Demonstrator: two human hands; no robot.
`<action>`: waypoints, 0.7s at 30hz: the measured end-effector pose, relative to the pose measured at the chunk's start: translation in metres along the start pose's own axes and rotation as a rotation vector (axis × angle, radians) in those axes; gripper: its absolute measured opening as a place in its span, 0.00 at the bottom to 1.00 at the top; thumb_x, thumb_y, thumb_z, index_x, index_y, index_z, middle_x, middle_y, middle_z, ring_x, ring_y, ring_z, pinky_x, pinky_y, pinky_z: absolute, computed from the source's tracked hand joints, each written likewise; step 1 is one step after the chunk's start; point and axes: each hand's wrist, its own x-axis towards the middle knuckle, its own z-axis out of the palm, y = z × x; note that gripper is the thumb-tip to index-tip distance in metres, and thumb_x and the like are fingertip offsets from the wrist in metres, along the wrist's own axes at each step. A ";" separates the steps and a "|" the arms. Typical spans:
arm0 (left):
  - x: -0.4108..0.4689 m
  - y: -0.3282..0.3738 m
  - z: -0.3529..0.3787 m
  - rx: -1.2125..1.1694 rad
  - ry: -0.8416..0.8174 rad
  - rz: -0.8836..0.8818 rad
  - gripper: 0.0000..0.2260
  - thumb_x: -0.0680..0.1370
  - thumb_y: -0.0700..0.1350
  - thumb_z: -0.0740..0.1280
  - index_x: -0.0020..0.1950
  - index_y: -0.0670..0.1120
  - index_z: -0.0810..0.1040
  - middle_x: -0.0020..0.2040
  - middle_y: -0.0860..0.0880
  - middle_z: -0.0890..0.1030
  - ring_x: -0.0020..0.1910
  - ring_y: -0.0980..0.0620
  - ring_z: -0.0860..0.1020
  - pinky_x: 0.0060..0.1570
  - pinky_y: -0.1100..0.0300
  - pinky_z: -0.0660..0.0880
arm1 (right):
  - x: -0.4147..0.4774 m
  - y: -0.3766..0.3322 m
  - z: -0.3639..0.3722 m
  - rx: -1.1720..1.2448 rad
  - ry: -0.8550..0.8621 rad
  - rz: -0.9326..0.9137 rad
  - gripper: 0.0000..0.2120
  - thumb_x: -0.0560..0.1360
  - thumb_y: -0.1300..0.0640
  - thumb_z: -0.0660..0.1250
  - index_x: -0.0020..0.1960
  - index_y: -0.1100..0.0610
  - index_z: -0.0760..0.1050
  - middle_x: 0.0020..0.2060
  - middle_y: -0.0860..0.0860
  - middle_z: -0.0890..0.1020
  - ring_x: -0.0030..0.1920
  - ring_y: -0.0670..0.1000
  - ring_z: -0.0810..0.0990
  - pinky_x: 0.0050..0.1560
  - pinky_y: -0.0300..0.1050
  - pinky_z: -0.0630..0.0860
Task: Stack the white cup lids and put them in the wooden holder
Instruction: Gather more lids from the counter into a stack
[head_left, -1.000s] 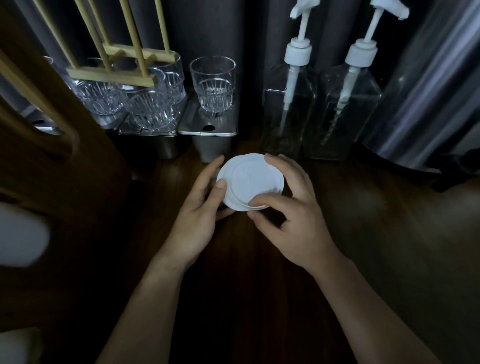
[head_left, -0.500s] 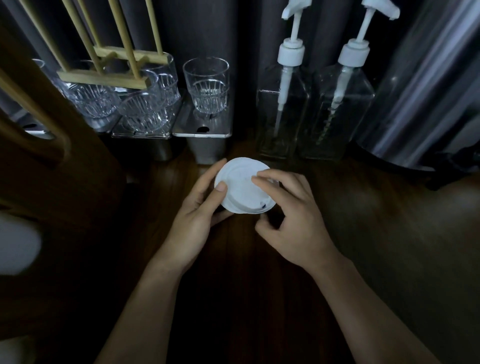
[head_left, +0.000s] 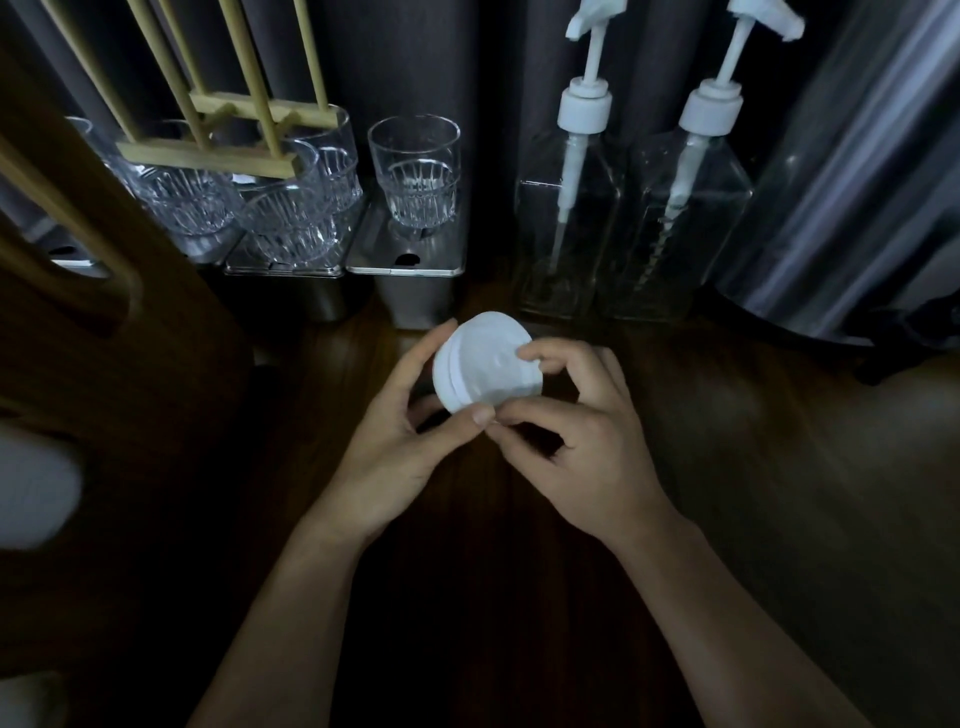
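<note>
A small stack of white cup lids is held above the dark wooden counter, tilted with its flat face toward me. My left hand grips the stack's left edge, thumb at the bottom rim and fingers behind. My right hand pinches the right side, index finger on the top edge and thumb at the lower rim. The wooden holder, a frame of pale upright dowels with cross bars, stands at the upper left, beyond the hands.
Several clear glasses sit on steel trays behind the hands. Two clear pump bottles stand right of them, and a large steel vessel fills the far right. A dark wooden piece looms at the left.
The lids have tilted more upright toward me. My right hand shifted from lying over the top lid to pinching the stack's right and lower edge; my left thumb slid down to the bottom rim.
</note>
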 end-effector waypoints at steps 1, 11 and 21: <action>0.000 0.000 0.000 0.009 0.001 0.005 0.34 0.72 0.44 0.74 0.78 0.54 0.70 0.70 0.60 0.79 0.68 0.59 0.79 0.60 0.65 0.77 | 0.000 0.000 0.000 0.026 -0.010 -0.001 0.07 0.76 0.50 0.76 0.48 0.52 0.87 0.69 0.52 0.76 0.69 0.54 0.72 0.63 0.60 0.74; 0.001 -0.002 0.001 -0.005 0.022 0.014 0.23 0.78 0.47 0.69 0.74 0.52 0.74 0.68 0.52 0.81 0.66 0.54 0.81 0.60 0.60 0.80 | -0.003 0.003 0.004 0.181 -0.106 0.048 0.12 0.71 0.53 0.78 0.53 0.55 0.84 0.78 0.54 0.67 0.79 0.55 0.65 0.72 0.60 0.70; 0.001 0.000 0.004 0.051 0.095 -0.008 0.13 0.86 0.49 0.58 0.67 0.49 0.77 0.63 0.52 0.82 0.60 0.57 0.81 0.50 0.60 0.81 | -0.003 -0.001 -0.001 0.035 -0.052 0.165 0.42 0.67 0.38 0.80 0.76 0.49 0.71 0.67 0.47 0.68 0.66 0.47 0.67 0.66 0.41 0.70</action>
